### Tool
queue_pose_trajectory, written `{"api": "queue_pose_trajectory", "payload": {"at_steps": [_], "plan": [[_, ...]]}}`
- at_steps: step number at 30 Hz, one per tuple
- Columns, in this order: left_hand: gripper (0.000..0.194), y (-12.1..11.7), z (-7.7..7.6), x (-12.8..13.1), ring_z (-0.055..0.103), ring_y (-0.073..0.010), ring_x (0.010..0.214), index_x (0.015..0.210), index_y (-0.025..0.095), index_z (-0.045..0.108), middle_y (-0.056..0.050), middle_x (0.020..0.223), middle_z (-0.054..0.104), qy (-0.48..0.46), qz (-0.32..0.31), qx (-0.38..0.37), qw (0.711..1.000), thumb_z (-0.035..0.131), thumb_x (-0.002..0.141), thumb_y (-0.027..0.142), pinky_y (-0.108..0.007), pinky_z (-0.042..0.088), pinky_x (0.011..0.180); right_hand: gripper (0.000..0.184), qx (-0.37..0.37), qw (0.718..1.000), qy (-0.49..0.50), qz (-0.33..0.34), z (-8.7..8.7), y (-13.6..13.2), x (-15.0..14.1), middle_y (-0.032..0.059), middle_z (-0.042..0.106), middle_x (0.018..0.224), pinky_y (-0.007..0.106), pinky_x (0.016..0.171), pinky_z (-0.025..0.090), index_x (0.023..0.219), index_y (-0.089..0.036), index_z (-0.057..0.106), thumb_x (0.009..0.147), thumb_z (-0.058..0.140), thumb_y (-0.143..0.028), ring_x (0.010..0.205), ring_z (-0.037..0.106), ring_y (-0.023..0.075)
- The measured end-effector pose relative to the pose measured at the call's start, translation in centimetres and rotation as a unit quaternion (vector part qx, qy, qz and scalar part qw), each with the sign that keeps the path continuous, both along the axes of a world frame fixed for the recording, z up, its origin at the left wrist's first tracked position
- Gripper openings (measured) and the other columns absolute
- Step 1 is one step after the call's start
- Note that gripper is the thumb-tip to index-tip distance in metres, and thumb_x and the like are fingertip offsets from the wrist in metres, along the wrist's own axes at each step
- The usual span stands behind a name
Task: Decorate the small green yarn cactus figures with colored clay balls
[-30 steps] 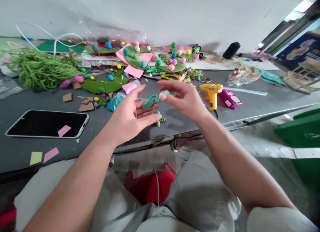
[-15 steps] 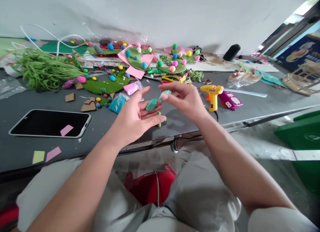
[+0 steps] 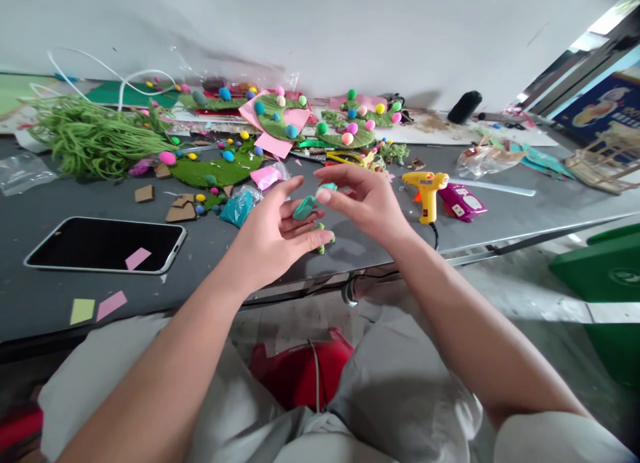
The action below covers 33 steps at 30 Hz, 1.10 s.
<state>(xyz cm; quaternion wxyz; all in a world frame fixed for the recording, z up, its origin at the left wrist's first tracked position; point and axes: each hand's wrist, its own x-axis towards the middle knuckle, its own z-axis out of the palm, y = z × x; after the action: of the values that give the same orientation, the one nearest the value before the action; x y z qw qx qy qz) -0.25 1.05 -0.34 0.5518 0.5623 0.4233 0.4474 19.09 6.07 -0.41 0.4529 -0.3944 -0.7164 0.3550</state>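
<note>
Above the table's front edge, my left hand (image 3: 273,240) is turned palm inward with its fingers curled. Across those fingers lies a small flat teal piece (image 3: 304,208); its material I cannot make out. My right hand (image 3: 367,203) pinches a second small teal piece (image 3: 327,187) between thumb and fingertips. The two pieces come close together, and whether they touch is hard to tell. Partly hidden by my left thumb, a small fuzzy green piece (image 3: 321,240) sits just beyond it.
A yellow glue gun (image 3: 427,191) stands right of my hands beside a purple packet (image 3: 463,202). Left lie a phone (image 3: 100,244), cardboard scraps (image 3: 181,210) and a bag of teal material (image 3: 239,208). Behind are green pieces with pompoms (image 3: 215,166), pliers (image 3: 345,158) and green yarn (image 3: 95,140).
My right hand has brought its teal piece slightly left and down, nearer the one on my left fingers. The view has shifted a little.
</note>
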Motion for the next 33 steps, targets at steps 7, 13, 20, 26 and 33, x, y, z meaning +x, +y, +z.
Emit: {"api": "queue_pose_trajectory", "payload": {"at_steps": [7,13,20,26,33], "plan": [[0.068,0.5,-0.3,-0.3,0.077,-0.0314,0.103,0.144,0.023,0.058,-0.008,0.114,0.078,0.064,0.044,0.040,0.996,0.083,0.082,0.032,-0.046,0.064,0.093,0.023,0.006,0.999,-0.006,0.043,-0.6,-1.0,-1.8,0.0040,0.078,0.090,0.030,0.078,0.056,0.092,-0.018,0.081,0.088,0.077,-0.040,0.083,0.069,0.0163],[0.064,0.2,-0.2,0.0,0.078,-0.0296,0.101,0.148,0.022,0.051,-0.008,0.106,0.080,0.044,0.022,0.025,0.998,0.075,0.090,0.035,-0.046,0.064,0.093,0.043,-0.007,0.998,0.025,-0.057,0.0,0.3,-0.3,0.0025,0.075,0.078,0.026,0.061,0.049,0.086,-0.017,0.079,0.079,0.081,-0.059,0.069,0.063,0.0136],[0.085,0.3,-0.3,0.1,0.077,-0.0310,0.101,0.153,0.022,0.047,-0.011,0.117,0.077,0.056,0.021,0.025,0.998,0.087,0.078,0.030,-0.045,0.065,0.090,0.039,-0.042,0.997,-0.007,0.064,0.1,-0.9,-1.1,0.0045,0.079,0.092,0.029,0.078,0.057,0.094,-0.018,0.080,0.080,0.082,-0.055,0.083,0.070,0.0166],[0.071,0.1,0.2,0.1,0.078,-0.0295,0.103,0.154,0.020,0.046,-0.010,0.104,0.080,0.047,0.018,0.024,0.998,0.074,0.092,0.037,-0.046,0.063,0.097,0.044,-0.007,0.999,0.033,-0.034,0.3,0.6,0.1,0.0016,0.072,0.073,0.026,0.063,0.050,0.080,-0.016,0.076,0.078,0.081,-0.060,0.068,0.062,0.0132],[0.093,0.1,-0.4,0.1,0.075,-0.0309,0.110,0.155,0.027,0.042,-0.010,0.133,0.070,0.005,-0.017,-0.014,1.000,0.088,0.074,0.025,-0.046,0.065,0.095,0.037,-0.015,0.996,-0.038,0.076,0.0,-0.6,-0.7,0.0058,0.078,0.110,0.032,0.087,0.056,0.112,-0.020,0.078,0.082,0.084,-0.041,0.095,0.070,0.0178]]}}
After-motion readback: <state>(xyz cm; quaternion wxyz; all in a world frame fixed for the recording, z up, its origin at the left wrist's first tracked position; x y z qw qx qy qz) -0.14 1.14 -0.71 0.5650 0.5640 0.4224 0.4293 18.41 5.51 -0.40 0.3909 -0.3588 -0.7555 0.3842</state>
